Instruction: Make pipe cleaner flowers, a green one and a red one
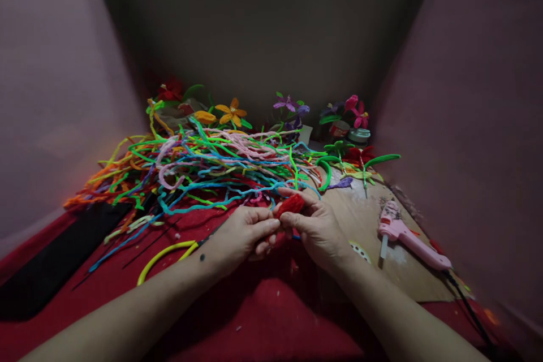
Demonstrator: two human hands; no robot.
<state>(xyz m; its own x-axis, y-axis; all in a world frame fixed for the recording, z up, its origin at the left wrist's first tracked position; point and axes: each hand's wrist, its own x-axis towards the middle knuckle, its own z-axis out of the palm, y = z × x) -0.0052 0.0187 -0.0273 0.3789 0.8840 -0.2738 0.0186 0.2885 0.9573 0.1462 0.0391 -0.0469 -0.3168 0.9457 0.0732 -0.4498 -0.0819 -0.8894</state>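
Both hands meet at the middle of the scene, over the near edge of a big heap of fuzzy stems (220, 164). The right hand (320, 229) has the red fuzzy piece (291, 205) pinched between thumb and fingers, a closed grip with the piece angled up to the right. And here's the left hand (244, 235), fingertips curled together right at the piece's lower left end; its grip looks closed, though what sits inside it is too small to tell. Under the left wrist, a yellow-handled tool (163, 254) lies on the red cloth (263, 317) covering the tabletop. Over on the right, a pink glue gun (413, 237) rests on a brown board (360, 220), cord trailing to the near right. Far side, an orange flower (231, 112) stands behind the heap, and a black flat object (63, 260) lies at left.
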